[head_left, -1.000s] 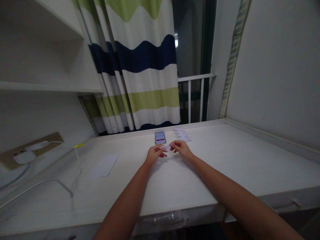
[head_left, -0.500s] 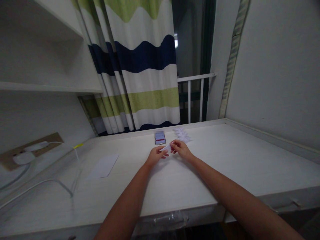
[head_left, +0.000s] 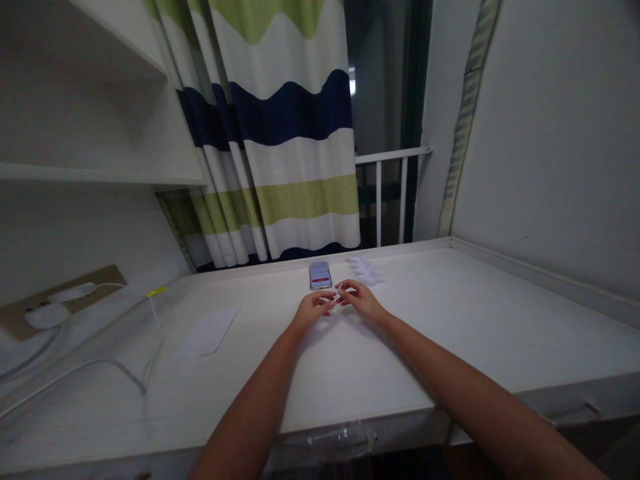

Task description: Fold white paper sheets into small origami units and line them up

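Just in front of the phone, my left hand (head_left: pixel 313 310) and my right hand (head_left: pixel 361 300) meet above the desk. Between their fingertips is a small piece of folded white paper (head_left: pixel 339 291), turned nearly edge-on and mostly hidden by the fingers. My right thumb and fingers pinch it, and my left fingertips close on its lower left side. Behind my right hand lies a cluster of several folded white paper pieces (head_left: pixel 364 271). A phone (head_left: pixel 321 275) with a lit screen lies flat behind my left hand.
White paper sheets (head_left: pixel 213 332) lie on the white desk (head_left: pixel 345 387) at the left. Further left are white cables (head_left: pixel 113 361) and plugs (head_left: pixel 49 315) at a wall socket. A shelf (head_left: pixel 100 175) overhangs the left side; a striped curtain (head_left: pixel 300 160) hangs behind.
The folded paper has turned from lying flat across both hands to nearly edge-on. My fingertips have come closer together; the forearms have barely moved.
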The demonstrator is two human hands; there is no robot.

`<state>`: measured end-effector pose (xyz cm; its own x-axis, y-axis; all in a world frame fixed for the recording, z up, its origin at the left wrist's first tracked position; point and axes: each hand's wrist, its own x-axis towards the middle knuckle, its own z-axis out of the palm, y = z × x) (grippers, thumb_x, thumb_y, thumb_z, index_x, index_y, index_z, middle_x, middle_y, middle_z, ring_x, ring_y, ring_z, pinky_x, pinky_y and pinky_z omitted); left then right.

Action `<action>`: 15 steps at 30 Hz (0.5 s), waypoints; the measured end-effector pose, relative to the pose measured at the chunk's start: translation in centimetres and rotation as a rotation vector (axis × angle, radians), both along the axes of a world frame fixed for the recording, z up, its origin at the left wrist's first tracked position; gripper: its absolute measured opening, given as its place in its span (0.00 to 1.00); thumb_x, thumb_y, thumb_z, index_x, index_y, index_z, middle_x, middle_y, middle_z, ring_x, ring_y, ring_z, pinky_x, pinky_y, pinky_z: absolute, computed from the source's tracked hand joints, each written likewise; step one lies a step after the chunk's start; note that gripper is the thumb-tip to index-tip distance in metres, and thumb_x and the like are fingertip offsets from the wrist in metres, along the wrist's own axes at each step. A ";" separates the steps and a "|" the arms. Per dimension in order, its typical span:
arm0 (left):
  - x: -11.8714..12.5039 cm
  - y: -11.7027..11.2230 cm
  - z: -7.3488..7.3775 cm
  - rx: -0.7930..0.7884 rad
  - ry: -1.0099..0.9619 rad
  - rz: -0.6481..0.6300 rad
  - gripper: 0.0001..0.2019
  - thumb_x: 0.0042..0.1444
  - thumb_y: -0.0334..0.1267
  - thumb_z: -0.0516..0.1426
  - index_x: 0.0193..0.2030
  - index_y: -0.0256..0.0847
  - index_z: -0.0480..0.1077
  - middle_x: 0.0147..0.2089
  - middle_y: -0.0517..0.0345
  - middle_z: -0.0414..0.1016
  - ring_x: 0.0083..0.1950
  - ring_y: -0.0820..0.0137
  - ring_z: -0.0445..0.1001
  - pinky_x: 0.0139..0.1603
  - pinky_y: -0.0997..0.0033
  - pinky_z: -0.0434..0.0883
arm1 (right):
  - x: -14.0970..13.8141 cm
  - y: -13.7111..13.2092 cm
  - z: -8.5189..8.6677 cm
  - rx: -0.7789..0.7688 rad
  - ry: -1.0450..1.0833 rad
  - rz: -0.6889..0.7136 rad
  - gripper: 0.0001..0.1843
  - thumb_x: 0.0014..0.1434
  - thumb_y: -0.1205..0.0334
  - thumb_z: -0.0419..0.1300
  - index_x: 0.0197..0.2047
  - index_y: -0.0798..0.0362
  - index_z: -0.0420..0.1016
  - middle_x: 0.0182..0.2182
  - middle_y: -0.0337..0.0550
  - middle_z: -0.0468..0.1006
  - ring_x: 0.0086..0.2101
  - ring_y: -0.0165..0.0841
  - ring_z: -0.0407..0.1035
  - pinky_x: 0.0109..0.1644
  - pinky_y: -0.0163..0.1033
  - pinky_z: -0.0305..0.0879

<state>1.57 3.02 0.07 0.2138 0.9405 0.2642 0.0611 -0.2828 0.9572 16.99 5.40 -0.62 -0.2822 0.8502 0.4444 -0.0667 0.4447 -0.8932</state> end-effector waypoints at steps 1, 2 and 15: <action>0.0 -0.1 0.1 0.002 0.002 0.000 0.18 0.35 0.41 0.62 0.35 0.35 0.71 0.34 0.52 0.71 0.29 0.73 0.69 0.28 0.71 0.69 | 0.0 0.0 0.0 0.001 0.000 0.007 0.17 0.44 0.50 0.58 0.33 0.54 0.66 0.29 0.40 0.69 0.25 0.28 0.68 0.28 0.36 0.67; 0.1 -0.1 0.1 0.007 0.005 0.004 0.18 0.35 0.40 0.62 0.35 0.35 0.71 0.34 0.53 0.71 0.28 0.73 0.69 0.29 0.71 0.69 | 0.0 0.0 -0.1 0.004 -0.001 0.015 0.17 0.43 0.50 0.58 0.33 0.54 0.66 0.29 0.40 0.69 0.26 0.28 0.68 0.28 0.36 0.67; 0.0 0.2 -0.3 0.004 -0.015 0.030 0.21 0.32 0.35 0.63 0.38 0.36 0.67 0.37 0.55 0.68 0.26 0.76 0.70 0.30 0.70 0.69 | 0.1 0.1 -0.3 0.046 -0.063 0.031 0.17 0.39 0.58 0.62 0.34 0.54 0.66 0.33 0.40 0.69 0.25 0.25 0.67 0.28 0.33 0.65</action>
